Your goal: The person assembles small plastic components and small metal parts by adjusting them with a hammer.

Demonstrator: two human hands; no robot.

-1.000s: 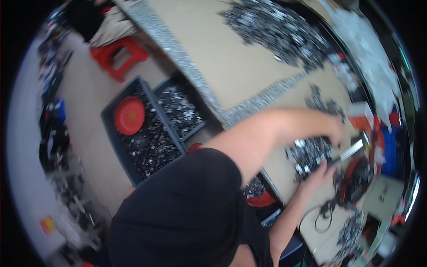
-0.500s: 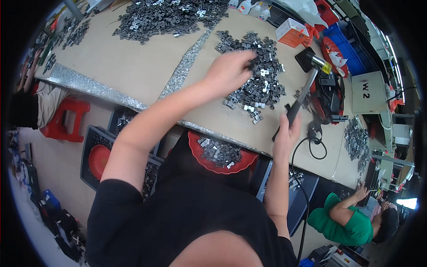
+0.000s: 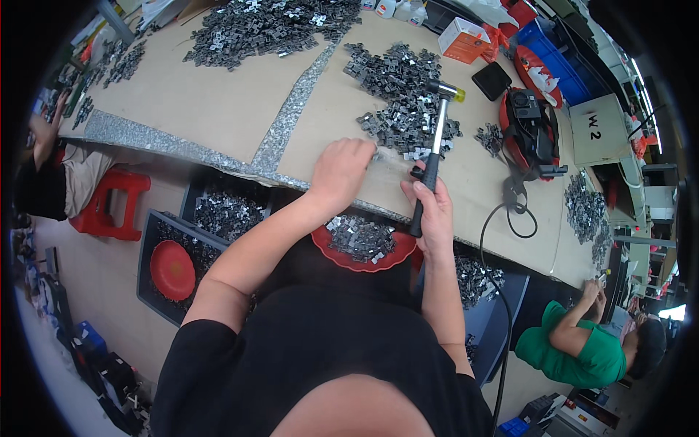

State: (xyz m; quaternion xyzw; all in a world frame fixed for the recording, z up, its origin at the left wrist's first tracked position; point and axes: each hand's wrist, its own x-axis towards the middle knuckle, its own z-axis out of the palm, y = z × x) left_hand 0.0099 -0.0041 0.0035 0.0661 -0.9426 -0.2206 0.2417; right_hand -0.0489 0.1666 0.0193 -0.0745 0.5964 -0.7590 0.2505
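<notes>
My right hand is wrapped round the black grip of a hammer. Its metal shaft points away from me, and the head with a yellow tip lies over the right side of a pile of small metal clips. A small dark piece shows by the right thumb and fingers; I cannot tell if it is held. My left hand is closed low over the near part of the table, left of the hammer. Something small and greyish shows at its fingertips, too small to name.
A red scalloped bowl of metal pieces sits at my lap below the table edge. A bigger heap of clips lies far left. Black equipment with a cable stands right; grey bins sit low left. A person in green works at right.
My left hand has come back from the clip pile toward the near table edge. My right hand has shifted left with the hammer, whose head has also swung left over the pile.
</notes>
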